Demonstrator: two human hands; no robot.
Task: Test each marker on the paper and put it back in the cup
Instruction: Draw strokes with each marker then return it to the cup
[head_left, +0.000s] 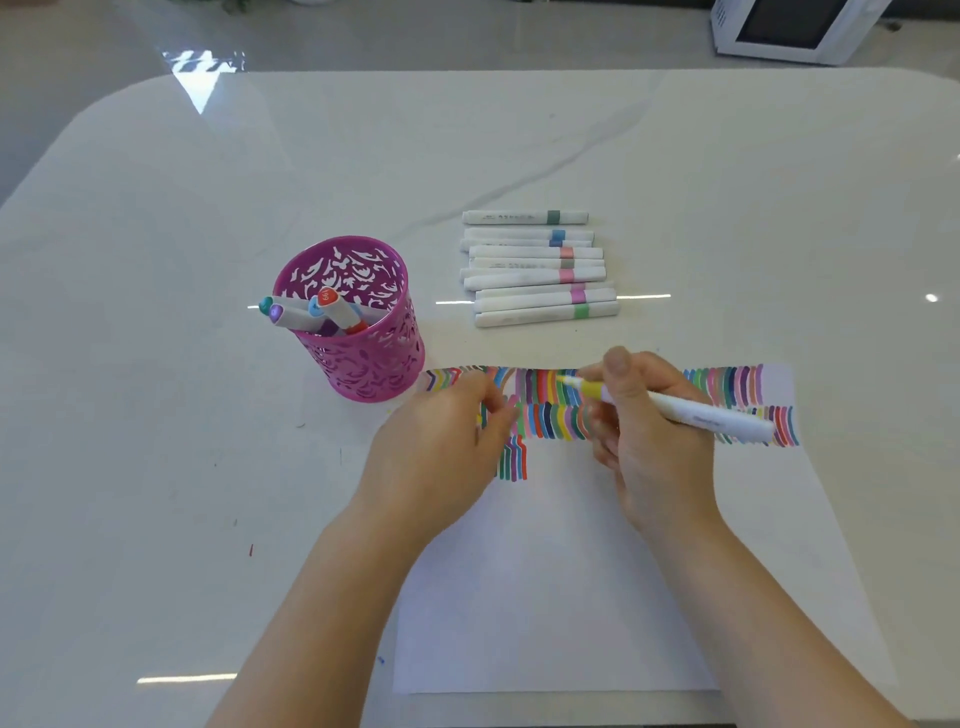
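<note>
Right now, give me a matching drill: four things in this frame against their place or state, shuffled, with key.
Things:
1. pink cup
2. loose markers
3. yellow marker
4. paper

Place or state:
A. lying capped in a row on the table, beyond the paper
B. gripped in the right hand, tip uncapped
C. coloured strokes along its far edge
D. standing upright left of the paper, stored markers inside

Pairs: 1-D, 2-A, 3-B, 4-C
</note>
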